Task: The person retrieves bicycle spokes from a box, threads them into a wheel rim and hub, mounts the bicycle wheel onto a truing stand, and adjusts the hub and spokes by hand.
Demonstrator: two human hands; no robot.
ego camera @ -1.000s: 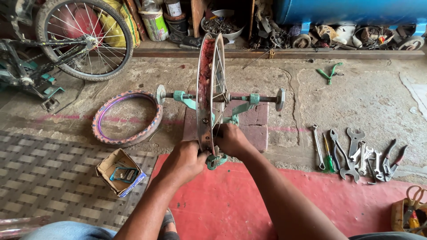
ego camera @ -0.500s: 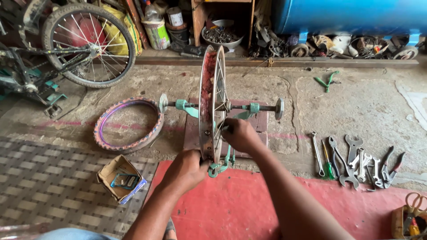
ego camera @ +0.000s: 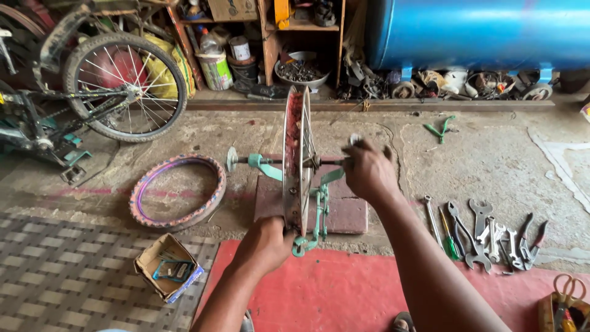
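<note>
A spoked bicycle wheel rim (ego camera: 294,147) stands upright, edge-on to me, mounted in a green truing stand (ego camera: 317,206) on the concrete floor. My left hand (ego camera: 265,243) grips the near bottom edge of the rim. My right hand (ego camera: 367,169) is out at the right side of the stand, fingers closed around the axle end and its round knob. The stand's left knob (ego camera: 232,159) sticks out on the far side of the rim.
A pink and purple tyre (ego camera: 177,192) lies on the floor to the left. A small cardboard box (ego camera: 168,266) sits by the red mat (ego camera: 326,289). Several spanners and pliers (ego camera: 485,235) lie at the right. A bicycle (ego camera: 92,92) leans at back left; a blue tank (ego camera: 479,31) is behind.
My right hand has moved from the rim and hub out to the right end of the stand's axle. My left hand stays on the rim's bottom edge. The view has tilted up slightly.
</note>
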